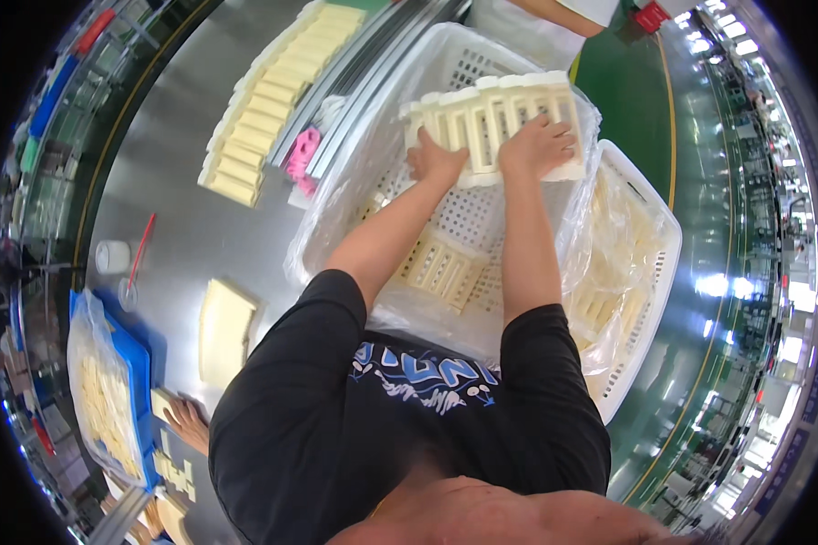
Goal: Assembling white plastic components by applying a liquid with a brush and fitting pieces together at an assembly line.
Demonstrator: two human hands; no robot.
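Head view: nearest, a second panel [441, 270], cream, lies low in the near end of the lined white crate [336, 213]. Beyond it, the slatted panel [483, 136] is at the crate's far part, right under the fingers, its long axis running left to right, the right end slightly farther away; both hands are on it, neither nearer. The left hand [438, 163] grips its left part, thumb spread toward the middle; the right hand [536, 150] holds the right part, fingers fanned over slats. The left forearm slants forward and right; the right reaches nearly straight ahead. Farther left lie rails [386, 86].
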